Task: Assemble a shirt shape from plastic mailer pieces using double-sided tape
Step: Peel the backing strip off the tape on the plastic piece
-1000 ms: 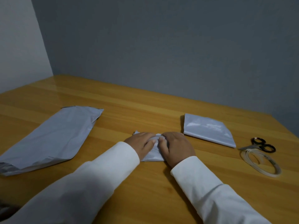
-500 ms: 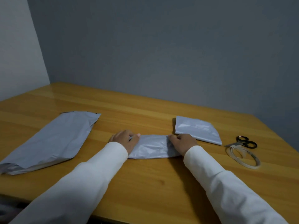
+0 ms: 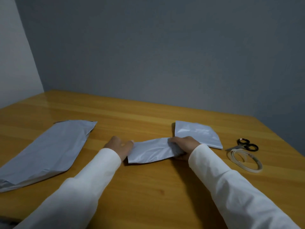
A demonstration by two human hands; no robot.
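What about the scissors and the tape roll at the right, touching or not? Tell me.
Touching. The head view shows the blade tips of the scissors lying across the far rim of the tape roll, with no wood visible between them.

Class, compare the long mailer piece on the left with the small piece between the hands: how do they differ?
The long mailer piece is much bigger and lies untouched; the small piece is held at both ends by the left hand and right hand. The long one lies smooth; the small one is crumpled at its right end. Both are grey plastic.
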